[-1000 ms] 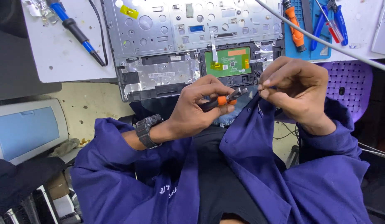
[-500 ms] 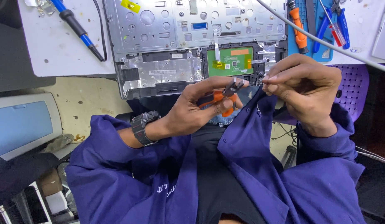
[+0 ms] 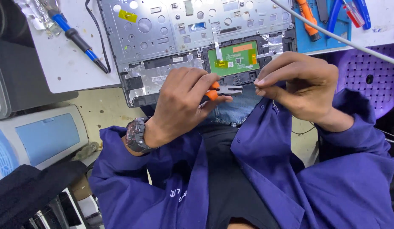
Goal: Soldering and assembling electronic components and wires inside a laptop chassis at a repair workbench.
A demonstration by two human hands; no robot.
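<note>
Pliers (image 3: 226, 90) in left hand (image 3: 182, 104) grip, over lap by laptop shell (image 3: 171, 38) | right hand (image 3: 301, 87) pinches tiny thing, can't tell what | pliers now level, tip closer to pinch

The left hand (image 3: 184, 104) is gripping orange-handled pliers (image 3: 222, 90), their tips pointing at the right hand (image 3: 305, 87), whose fingertips are pinching together just below the opened laptop chassis (image 3: 163, 38) and its green board (image 3: 233, 59).

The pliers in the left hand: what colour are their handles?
Orange, seen in the head view, on the pliers held by the left hand.
</note>
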